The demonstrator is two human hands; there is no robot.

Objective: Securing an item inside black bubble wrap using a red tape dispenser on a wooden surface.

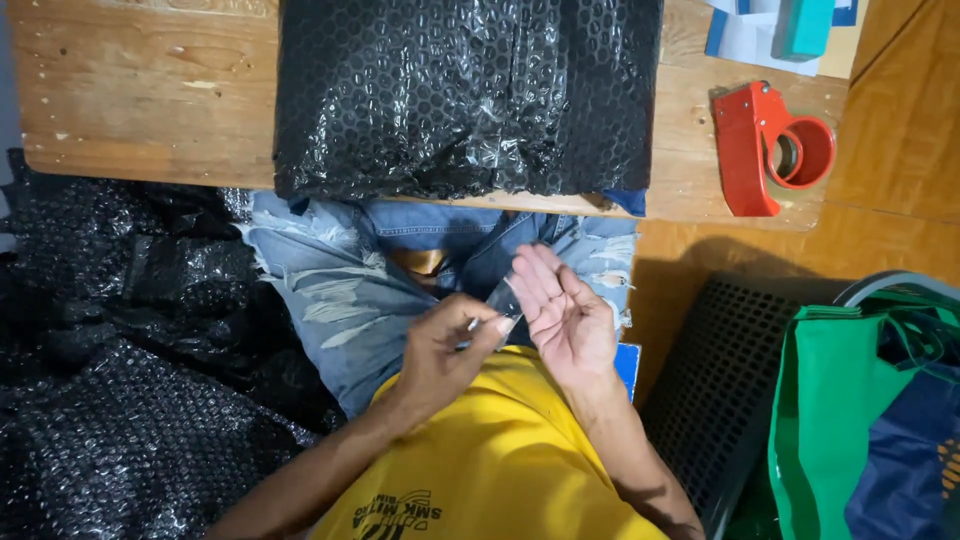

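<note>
Wooden worktop (140, 90) up top — left hand (440, 355) pinched clear tape strip (500, 305) shut, right hand (565, 320) lay open, nothing gripped — best kept taut.

Green bag (830, 400) cut off right.

Black bubble-wrapped parcel (468, 95) at 12 o'clock, wide rectangular block, glossy, lying on the wooden surface (140, 90), near edge overhanging toward the lap. More loose black bubble wrap (130, 380) heaped at 9 o'clock, filling the left side, crumpled. Green bag (830, 420) at 4 o'clock, standing open, dark blue bag (910, 460) inside it. White and blue paper sheets (745, 35) at 1 o'clock, corner of surface, partly under a teal box (803, 25).
</note>
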